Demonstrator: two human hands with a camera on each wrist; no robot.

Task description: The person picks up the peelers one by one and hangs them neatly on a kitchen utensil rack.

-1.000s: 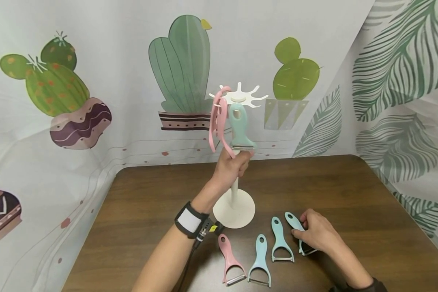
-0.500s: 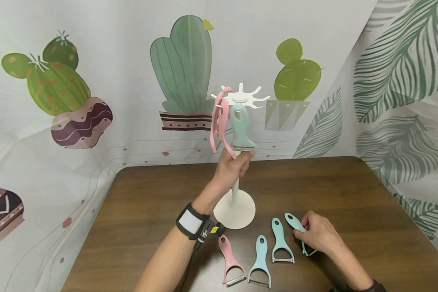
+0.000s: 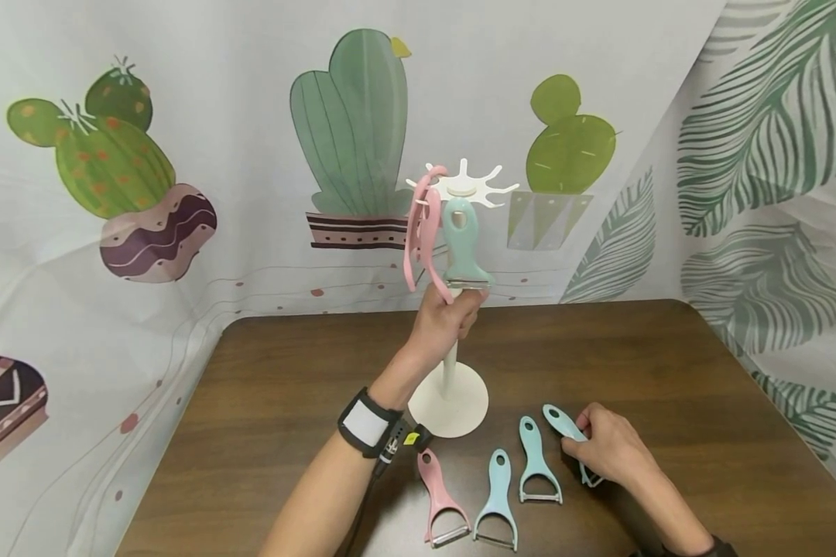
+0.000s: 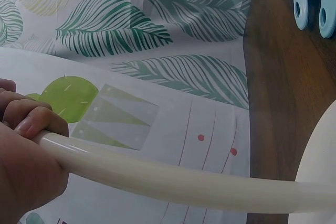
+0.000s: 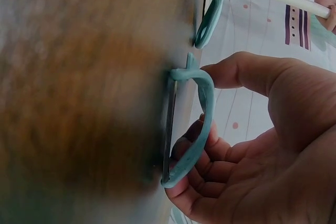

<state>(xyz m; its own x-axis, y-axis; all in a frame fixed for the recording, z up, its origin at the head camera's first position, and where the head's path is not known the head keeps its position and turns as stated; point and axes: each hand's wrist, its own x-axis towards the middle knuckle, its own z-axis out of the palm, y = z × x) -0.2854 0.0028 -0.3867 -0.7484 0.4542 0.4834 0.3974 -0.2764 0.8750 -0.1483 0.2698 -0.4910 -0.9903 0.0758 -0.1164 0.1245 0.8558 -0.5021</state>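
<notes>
My left hand [image 3: 440, 321] grips the pole [image 4: 157, 179] of a white stand just under its spoked top [image 3: 463, 188]. From the spokes hang pink peelers [image 3: 429, 232] on the left and a mint-green peeler [image 3: 462, 244] in front, its blade end right above that hand. My right hand [image 3: 613, 445] holds a light blue peeler [image 5: 209, 100] between thumb and fingers, its holed handle pointing away. The blade end of this peeler is close to the table and partly hidden by the hand in the head view.
To the left of the right hand lie two more light blue peelers, one nearer [image 3: 499, 487] and one farther [image 3: 532, 445], and a pink peeler [image 3: 436, 487]. The stand's round base [image 3: 449, 410] rests on the brown table [image 3: 306, 387]. A printed cloth [image 3: 251, 155] hangs behind.
The blue peeler in my right hand has tipped slightly, so its blade end shows less. Both hands stay almost where they were; the head view has shifted a little.
</notes>
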